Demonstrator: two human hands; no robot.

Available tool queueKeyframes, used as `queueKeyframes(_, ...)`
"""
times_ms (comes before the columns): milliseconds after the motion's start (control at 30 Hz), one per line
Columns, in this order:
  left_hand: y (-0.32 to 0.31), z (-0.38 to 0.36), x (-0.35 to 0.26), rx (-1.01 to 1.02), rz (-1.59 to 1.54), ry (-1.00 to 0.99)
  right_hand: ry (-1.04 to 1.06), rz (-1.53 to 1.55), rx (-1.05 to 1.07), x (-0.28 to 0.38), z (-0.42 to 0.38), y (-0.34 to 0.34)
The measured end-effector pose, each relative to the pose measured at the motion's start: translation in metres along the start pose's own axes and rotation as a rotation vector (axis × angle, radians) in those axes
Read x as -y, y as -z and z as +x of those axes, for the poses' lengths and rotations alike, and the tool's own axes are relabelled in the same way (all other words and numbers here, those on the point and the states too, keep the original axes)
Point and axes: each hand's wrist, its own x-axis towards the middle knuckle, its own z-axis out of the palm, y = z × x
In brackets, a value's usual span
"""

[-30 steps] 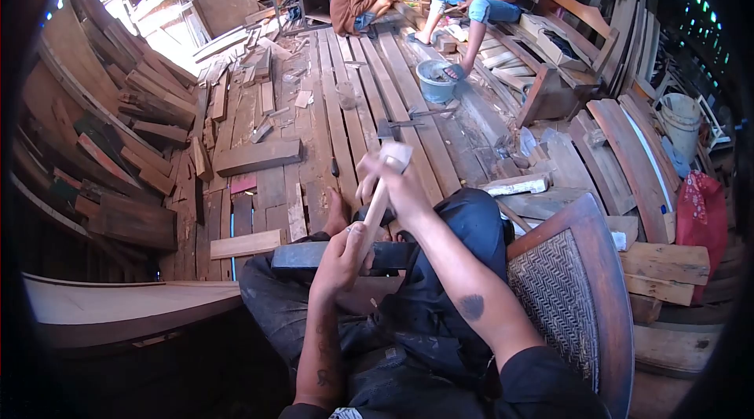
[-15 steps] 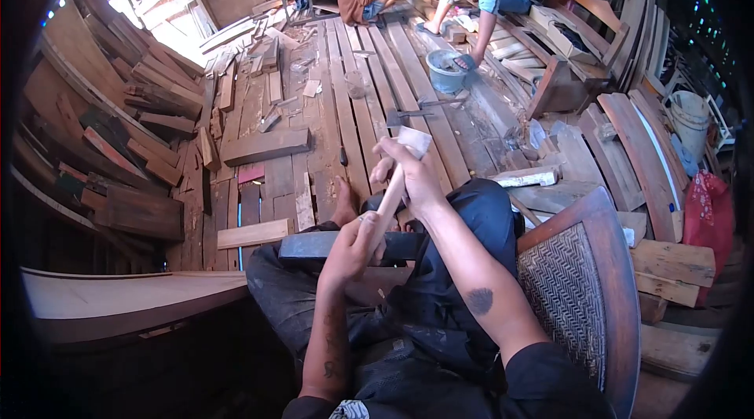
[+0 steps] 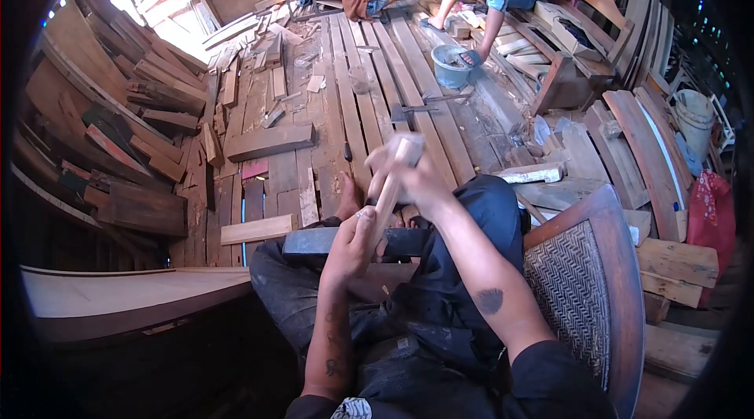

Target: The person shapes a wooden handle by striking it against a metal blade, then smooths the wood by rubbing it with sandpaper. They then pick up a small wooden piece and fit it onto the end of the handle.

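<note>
My left hand (image 3: 353, 245) is closed around the lower part of a pale, slim wooden piece (image 3: 389, 201), thumb lying along it. The piece slants up and away from me, and a wider pale block-like end (image 3: 408, 149) shows at its top. Near that end my right hand (image 3: 418, 183) wraps the wood, its fingers smeared by motion. Under the left hand, a dark flat bar (image 3: 318, 242) lies across my lap between my knees.
A cane-woven chair part (image 3: 567, 293) leans at my right. On the plank floor lie a thick board (image 3: 271, 142), a hammer-like tool (image 3: 402, 114) and a bucket (image 3: 452, 72). Two people sit at the back. Timber piles (image 3: 145, 207) line the left.
My right hand has shifted slightly on the wooden piece and is now blurred. The piece's top end is slightly lower. The left hand keeps its grip, and the view has shifted a little.
</note>
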Motion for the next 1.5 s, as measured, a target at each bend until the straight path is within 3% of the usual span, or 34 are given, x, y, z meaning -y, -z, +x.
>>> queueKeyframes(67,-0.002,0.002,-0.002,-0.008,0.007,-0.018,-0.056,0.166,-0.080,0.023,0.007,0.000)
queueKeyframes(200,0.000,0.002,-0.003,-0.055,-0.004,-0.016,-0.011,-0.009,0.046,0.002,-0.007,-0.012)
queueKeyframes(433,-0.004,0.002,-0.005,-0.088,-0.024,-0.042,-0.028,-0.005,0.027,-0.012,0.004,-0.008)
queueKeyframes(467,-0.001,0.002,-0.001,-0.087,-0.009,-0.042,0.079,-0.110,-0.030,-0.024,0.001,-0.012)
queueKeyframes(567,-0.006,-0.001,-0.002,-0.055,0.004,0.008,-0.063,0.016,-0.051,0.012,0.003,-0.011)
queueKeyframes(600,-0.007,0.002,-0.006,-0.044,0.007,0.018,-0.008,0.094,-0.131,0.011,0.011,-0.007)
queueKeyframes(700,-0.006,0.006,0.002,-0.056,0.009,-0.017,0.008,0.075,0.003,0.001,0.004,-0.010)
queueKeyframes(767,-0.009,0.004,0.002,-0.091,-0.004,-0.027,-0.087,0.013,0.035,-0.004,-0.004,-0.011)
queueKeyframes(833,-0.011,0.004,-0.001,-0.095,-0.005,-0.039,0.011,-0.069,-0.008,0.009,0.002,-0.009)
queueKeyframes(900,-0.016,0.004,-0.006,-0.105,0.003,-0.041,-0.058,0.124,-0.170,0.011,0.010,-0.006)
queueKeyframes(1067,-0.013,0.006,-0.003,-0.127,-0.007,-0.075,0.006,-0.134,0.014,-0.016,0.000,-0.004)
queueKeyframes(1167,-0.014,0.005,-0.001,-0.136,0.022,-0.061,-0.062,0.062,-0.087,0.011,0.003,-0.004)
queueKeyframes(1300,-0.007,0.009,0.006,-0.148,0.015,-0.052,0.060,-0.209,-0.037,-0.004,-0.006,-0.014)
queueKeyframes(1433,-0.012,0.007,0.000,-0.133,0.043,-0.050,-0.001,-0.011,-0.137,0.021,0.006,0.000)
queueKeyframes(1500,-0.010,0.009,0.000,-0.143,0.041,-0.068,0.042,-0.093,-0.078,0.006,0.008,0.001)
